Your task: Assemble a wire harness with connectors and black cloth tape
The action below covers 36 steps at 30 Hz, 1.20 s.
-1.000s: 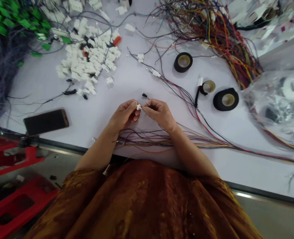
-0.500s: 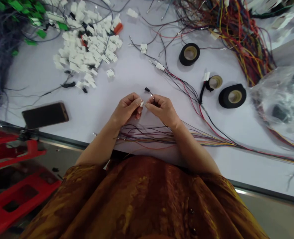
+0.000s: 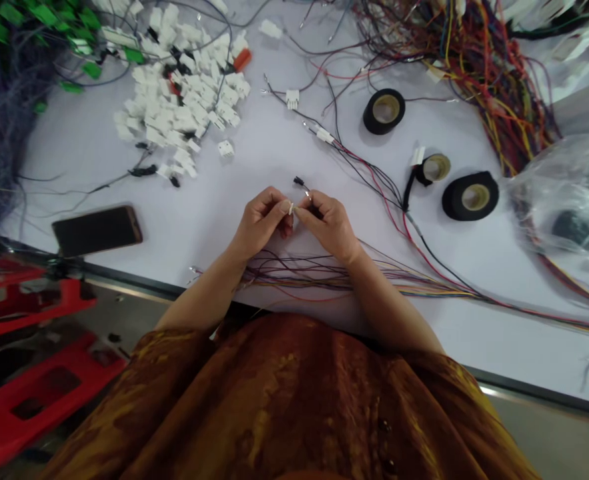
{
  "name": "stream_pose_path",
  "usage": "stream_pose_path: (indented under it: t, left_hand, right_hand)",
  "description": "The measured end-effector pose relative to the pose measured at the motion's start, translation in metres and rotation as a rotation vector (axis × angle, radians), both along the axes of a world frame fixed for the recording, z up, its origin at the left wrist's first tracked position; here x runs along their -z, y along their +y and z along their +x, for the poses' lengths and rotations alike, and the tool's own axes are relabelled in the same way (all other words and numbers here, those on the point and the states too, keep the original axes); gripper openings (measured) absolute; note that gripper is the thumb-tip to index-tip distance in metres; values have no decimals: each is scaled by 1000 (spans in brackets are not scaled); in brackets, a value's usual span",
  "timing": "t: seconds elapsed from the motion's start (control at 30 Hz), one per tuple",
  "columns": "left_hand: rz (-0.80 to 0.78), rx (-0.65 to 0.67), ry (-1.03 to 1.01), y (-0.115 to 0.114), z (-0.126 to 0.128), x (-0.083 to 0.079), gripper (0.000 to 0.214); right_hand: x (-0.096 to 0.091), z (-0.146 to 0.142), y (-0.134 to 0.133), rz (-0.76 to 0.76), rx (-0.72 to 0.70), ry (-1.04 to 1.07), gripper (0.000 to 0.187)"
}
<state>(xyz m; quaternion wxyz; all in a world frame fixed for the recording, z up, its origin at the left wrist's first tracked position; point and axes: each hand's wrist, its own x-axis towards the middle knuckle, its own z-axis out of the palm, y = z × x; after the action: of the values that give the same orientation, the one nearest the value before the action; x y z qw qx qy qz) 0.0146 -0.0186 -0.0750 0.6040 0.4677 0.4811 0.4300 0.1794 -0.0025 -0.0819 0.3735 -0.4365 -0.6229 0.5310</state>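
My left hand (image 3: 262,223) pinches a small white connector (image 3: 291,209) between thumb and fingers, over the middle of the white table. Close against it, my right hand (image 3: 332,225) is closed on a thin wire, its fingertips meeting the connector. A small black connector (image 3: 298,181) and a shiny terminal (image 3: 308,194) stick out above the right fingers. Whether the wire's end sits inside the white connector is hidden by the fingertips. Under my wrists runs a bundle of coloured wires (image 3: 319,281).
A pile of white connectors (image 3: 184,93) lies at back left, beside green-ended wires (image 3: 4,100). A phone (image 3: 97,230) rests near the front edge. Black tape rolls (image 3: 373,123), a branched black-and-red harness (image 3: 374,175) and a heap of coloured wires (image 3: 514,87) are on the right.
My hands have come slightly closer together at the white connector, which now shows less between the fingers. The whole view has shifted a little.
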Motion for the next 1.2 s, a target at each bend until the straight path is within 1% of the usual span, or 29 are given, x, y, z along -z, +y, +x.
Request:
stream_pose_path:
  t: [0.13,0.2,0.3,0.37,0.4,0.43,0.57,0.63,0.67,0.7,0.77,0.87,0.97,1.07,1.2]
  left_hand:
    - [15,15,17,0,-2,3,36]
    - [-3,7,6,1,-5,4,36]
    - [-21,-57,9,3,-7,4,33]
    - [-19,-99,47,4,-7,2,30]
    - [-19,-112,71,4,-7,0,30]
    - [-20,-117,91,3,-6,-2,30]
    - [-21,-64,124,1,-5,-8,30]
    - [-5,-31,150,0,-6,-8,27]
    - [1,-23,161,-1,-6,-8,25]
    - [2,-21,167,-1,-6,-7,24]
    - [-15,-29,150,0,-6,-6,24]
    - [-98,-32,54,1,-6,-4,29]
    - [-208,-40,-87,4,-5,-2,35]
    - [-306,-48,-162,5,-3,-4,37]
    - [-370,-32,-140,6,-2,-8,32]
  right_hand:
    - [0,0,0,42,-65,-4,21]
    - [1,1,0,29,-68,26,18]
    - [0,3,1,-6,18,75,16]
    - [-2,4,0,-4,96,72,22]
    - [-4,5,-1,3,109,46,25]
    - [-6,5,-3,12,90,-2,26]
    - [-13,1,-7,43,-89,-329,26]
    - [-14,-2,-8,44,-113,-440,24]
    - [-14,-3,-9,41,-110,-455,21]
    - [-14,-4,-9,36,-102,-440,18]
    - [-13,-4,-8,36,-68,-335,13]
    - [-13,-2,-7,21,5,-110,15]
    - [-13,1,-5,-97,1,37,18]
    - [-14,4,-4,-194,-44,68,16]
    - [-16,8,-2,-205,-103,46,15]
